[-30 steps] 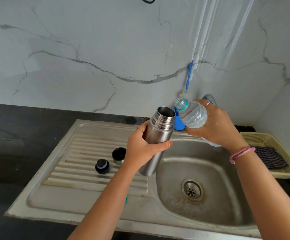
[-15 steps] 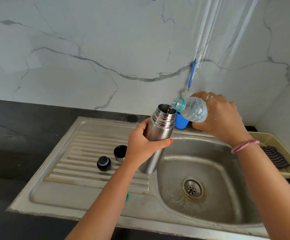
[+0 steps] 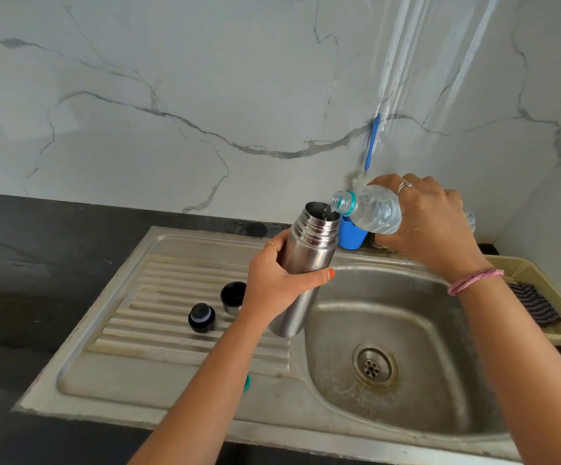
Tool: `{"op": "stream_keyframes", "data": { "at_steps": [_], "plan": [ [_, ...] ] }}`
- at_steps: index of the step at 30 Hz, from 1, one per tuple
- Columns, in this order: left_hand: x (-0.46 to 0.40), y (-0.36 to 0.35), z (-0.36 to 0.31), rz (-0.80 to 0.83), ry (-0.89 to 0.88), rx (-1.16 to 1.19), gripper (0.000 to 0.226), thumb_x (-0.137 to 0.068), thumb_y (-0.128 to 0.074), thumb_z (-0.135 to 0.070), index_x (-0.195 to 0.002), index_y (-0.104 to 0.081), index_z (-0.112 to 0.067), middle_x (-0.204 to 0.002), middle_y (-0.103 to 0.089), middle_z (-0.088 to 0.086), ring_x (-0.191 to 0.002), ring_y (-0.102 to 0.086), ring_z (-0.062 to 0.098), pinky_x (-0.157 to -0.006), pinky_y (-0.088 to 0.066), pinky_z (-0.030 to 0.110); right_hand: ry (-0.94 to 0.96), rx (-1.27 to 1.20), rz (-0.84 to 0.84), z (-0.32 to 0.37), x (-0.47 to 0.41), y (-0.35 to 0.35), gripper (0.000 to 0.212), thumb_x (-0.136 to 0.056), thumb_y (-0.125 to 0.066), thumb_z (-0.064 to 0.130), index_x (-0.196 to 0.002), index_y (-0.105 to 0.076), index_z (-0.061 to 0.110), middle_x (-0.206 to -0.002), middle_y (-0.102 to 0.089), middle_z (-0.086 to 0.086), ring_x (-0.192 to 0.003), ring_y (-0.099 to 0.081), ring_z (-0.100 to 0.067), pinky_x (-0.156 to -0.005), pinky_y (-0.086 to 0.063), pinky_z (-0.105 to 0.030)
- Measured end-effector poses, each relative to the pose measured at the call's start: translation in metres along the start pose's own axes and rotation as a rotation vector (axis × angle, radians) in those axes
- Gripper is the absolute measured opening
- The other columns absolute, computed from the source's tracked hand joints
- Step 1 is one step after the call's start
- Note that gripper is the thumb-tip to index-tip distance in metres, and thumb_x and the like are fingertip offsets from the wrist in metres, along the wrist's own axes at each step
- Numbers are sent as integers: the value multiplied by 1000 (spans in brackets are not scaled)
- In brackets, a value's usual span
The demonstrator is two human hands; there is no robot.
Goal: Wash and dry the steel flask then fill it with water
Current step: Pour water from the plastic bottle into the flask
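My left hand grips the steel flask around its middle, holding it open-mouthed and slightly tilted over the sink's left rim. My right hand holds a clear plastic water bottle tipped sideways, its mouth at the flask's opening, and water runs into the flask. The flask's black stopper and its steel cup lid stand on the ribbed drainboard.
The steel sink basin with its drain lies below my right arm. A blue cup with a brush stands by the wall. A beige basket holding a striped cloth sits at the right. A small teal cap peeks out under my left forearm.
The bottle has tipped further and its mouth has come over the flask's opening; water now pours in. The flask has stayed in my left hand.
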State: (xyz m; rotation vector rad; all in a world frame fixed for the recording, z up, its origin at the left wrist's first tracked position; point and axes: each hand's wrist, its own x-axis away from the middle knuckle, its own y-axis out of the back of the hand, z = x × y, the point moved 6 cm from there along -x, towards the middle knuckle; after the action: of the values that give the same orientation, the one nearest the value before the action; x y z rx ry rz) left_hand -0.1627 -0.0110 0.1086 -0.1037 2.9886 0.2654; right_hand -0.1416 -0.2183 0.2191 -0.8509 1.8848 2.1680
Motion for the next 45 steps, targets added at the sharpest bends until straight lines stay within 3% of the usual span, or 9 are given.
{"op": "stream_keyframes", "data": {
  "at_steps": [23,45],
  "plan": [
    [0,2,-1,-2,4,1,74,-57,-94,-31,-123,-61,-28,-105,-72,-10,-94,-69,6,-84,-60,35,29,47,-104,6,-1,6,63,-68,-85,27,-125,-58,22,-94,-61,-5,-90,-56,-32,-81,-40,-47],
    [-2,6,-2,-12,7,-9,70,-58,-94,-28,-120,-62,-27,-103,-72,-11,-92,-69,4,-83,-59,30,46,96,-157,5,-7,9,62,-70,-85,31,-125,-60,19,-97,-62,-10,-93,-56,-36,-83,-40,-52]
  ]
}}
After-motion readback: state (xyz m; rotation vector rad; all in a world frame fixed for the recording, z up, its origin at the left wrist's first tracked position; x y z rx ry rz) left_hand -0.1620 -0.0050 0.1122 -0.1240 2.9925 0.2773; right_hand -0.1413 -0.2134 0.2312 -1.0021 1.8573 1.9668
